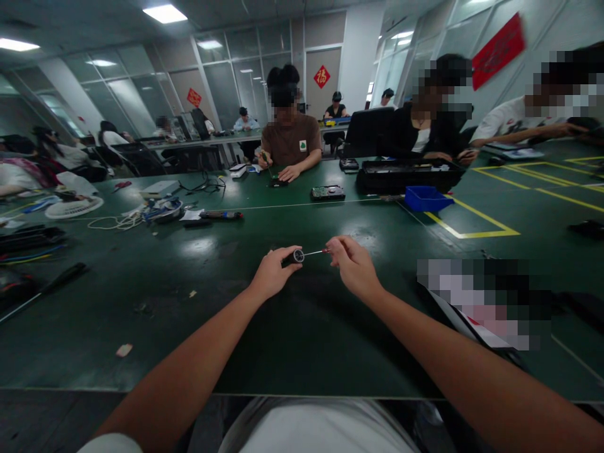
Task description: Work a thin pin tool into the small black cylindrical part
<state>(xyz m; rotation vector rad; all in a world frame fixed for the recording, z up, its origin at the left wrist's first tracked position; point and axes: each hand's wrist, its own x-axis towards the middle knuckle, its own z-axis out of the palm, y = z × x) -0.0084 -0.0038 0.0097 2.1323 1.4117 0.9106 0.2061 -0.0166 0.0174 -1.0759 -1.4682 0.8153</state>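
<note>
My left hand (275, 272) grips a small black cylindrical part (298, 256) with a pale ring on its end, which faces right. In my right hand (352, 261) is a thin screwdriver (314, 253) with a reddish handle mostly hidden by the fingers. Its metal shaft points left, and the tip reaches the ringed end of the part; I cannot tell how deep it sits. Both hands are held above the green table (283, 340), near the middle of the view.
A dark power-tool-like object (221, 215) and tangled cables (163, 211) lie left of centre. A long screwdriver (47, 292) is at far left. Ahead are a circuit-board device (328, 192), a blue bin (427, 199) and a seated co-worker (291, 135). A blurred-out flat object (476, 308) lies right.
</note>
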